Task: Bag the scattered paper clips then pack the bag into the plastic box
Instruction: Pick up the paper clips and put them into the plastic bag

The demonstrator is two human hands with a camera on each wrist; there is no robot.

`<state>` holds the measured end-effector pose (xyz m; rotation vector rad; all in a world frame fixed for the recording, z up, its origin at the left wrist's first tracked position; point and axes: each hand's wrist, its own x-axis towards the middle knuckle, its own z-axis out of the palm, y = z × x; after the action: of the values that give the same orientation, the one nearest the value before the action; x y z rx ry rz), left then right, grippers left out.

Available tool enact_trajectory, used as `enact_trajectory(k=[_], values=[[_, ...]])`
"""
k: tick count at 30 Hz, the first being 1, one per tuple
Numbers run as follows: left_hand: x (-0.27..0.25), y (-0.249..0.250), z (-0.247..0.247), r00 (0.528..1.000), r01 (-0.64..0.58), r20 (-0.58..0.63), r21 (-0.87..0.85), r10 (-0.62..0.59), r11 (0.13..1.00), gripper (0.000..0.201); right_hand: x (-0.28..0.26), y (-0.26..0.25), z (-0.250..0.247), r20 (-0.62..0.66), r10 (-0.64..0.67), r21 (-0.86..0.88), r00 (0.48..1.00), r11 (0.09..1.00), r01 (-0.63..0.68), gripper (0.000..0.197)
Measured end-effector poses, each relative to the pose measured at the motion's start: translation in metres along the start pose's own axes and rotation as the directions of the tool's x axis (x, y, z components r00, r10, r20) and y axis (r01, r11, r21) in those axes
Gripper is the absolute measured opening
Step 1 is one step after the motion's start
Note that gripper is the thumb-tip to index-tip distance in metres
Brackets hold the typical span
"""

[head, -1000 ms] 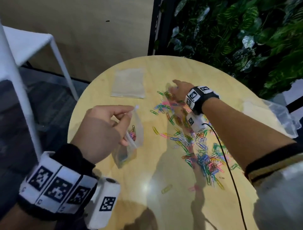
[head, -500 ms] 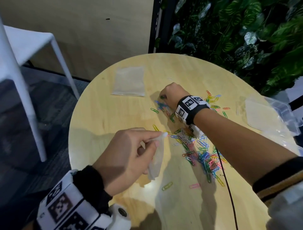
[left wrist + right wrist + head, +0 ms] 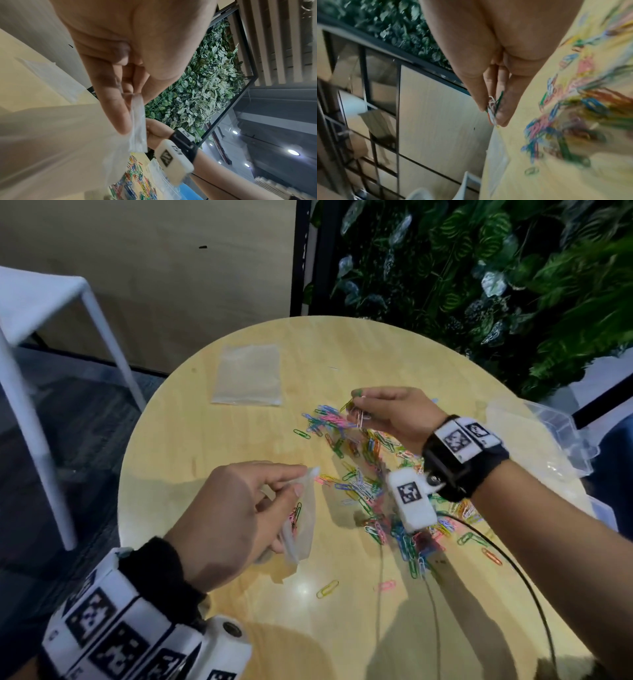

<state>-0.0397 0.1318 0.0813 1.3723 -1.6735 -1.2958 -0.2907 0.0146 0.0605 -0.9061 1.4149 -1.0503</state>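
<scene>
Coloured paper clips [image 3: 370, 474] lie scattered over the middle of the round wooden table [image 3: 239, 440]. My left hand [image 3: 239, 508] pinches the rim of a small clear bag [image 3: 301, 518] above the table's near left; a few clips show inside it. In the left wrist view the bag [image 3: 137, 121] hangs from thumb and fingers. My right hand [image 3: 383, 412] is lifted over the far end of the pile and pinches a small bunch of clips [image 3: 358, 414], also visible in the right wrist view as clips [image 3: 493, 108] between the fingertips. The clear plastic box [image 3: 548, 433] sits at the table's right edge.
A second empty clear bag [image 3: 248, 374] lies flat at the far left of the table. A white chair [image 3: 51, 337] stands to the left on the floor. A leafy green wall [image 3: 479, 268] rises behind the table. A black cable [image 3: 513, 570] runs along my right forearm.
My right hand has lifted off the table with a bunch of clips pinched in its fingers. My left hand kept the bag, now raised slightly and turned toward the pile.
</scene>
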Motion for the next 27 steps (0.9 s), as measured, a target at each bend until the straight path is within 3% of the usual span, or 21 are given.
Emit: enact_trajectory(k=[6, 11, 13, 20, 23, 27], values=[[0.014, -0.014, -0.001, 0.999, -0.001, -0.046, -0.037, -0.001, 0.999, 0.024, -0.059, 0.004, 0.005, 0.253, 0.151, 0.208, 0.955, 0.956, -0.207, 0.014], [0.037, -0.021, 0.003, 0.998, 0.007, -0.056, -0.015, -0.008, 1.000, 0.022, -0.101, 0.014, 0.033, 0.462, 0.229, 0.088, 0.857, 0.950, -0.301, 0.016], [0.042, -0.022, 0.007, 0.998, -0.008, -0.057, 0.021, 0.009, 1.000, 0.023, -0.106, 0.021, 0.043, 0.453, 0.241, 0.046, 0.858, 0.955, -0.293, 0.020], [0.036, -0.017, 0.021, 0.995, -0.090, -0.039, 0.132, 0.096, 0.987, 0.024, -0.109, 0.031, 0.059, 0.271, 0.194, -0.067, 0.943, 0.981, -0.182, 0.030], [0.033, -0.013, 0.026, 0.988, -0.143, -0.020, 0.197, 0.150, 0.970, 0.024, -0.110, 0.029, 0.059, 0.255, 0.239, -0.099, 0.937, 0.970, -0.221, 0.032], [0.030, -0.007, 0.029, 0.985, -0.168, 0.009, 0.255, 0.171, 0.952, 0.026, -0.114, 0.025, 0.054, 0.297, 0.308, 0.025, 0.904, 0.944, -0.330, 0.027]])
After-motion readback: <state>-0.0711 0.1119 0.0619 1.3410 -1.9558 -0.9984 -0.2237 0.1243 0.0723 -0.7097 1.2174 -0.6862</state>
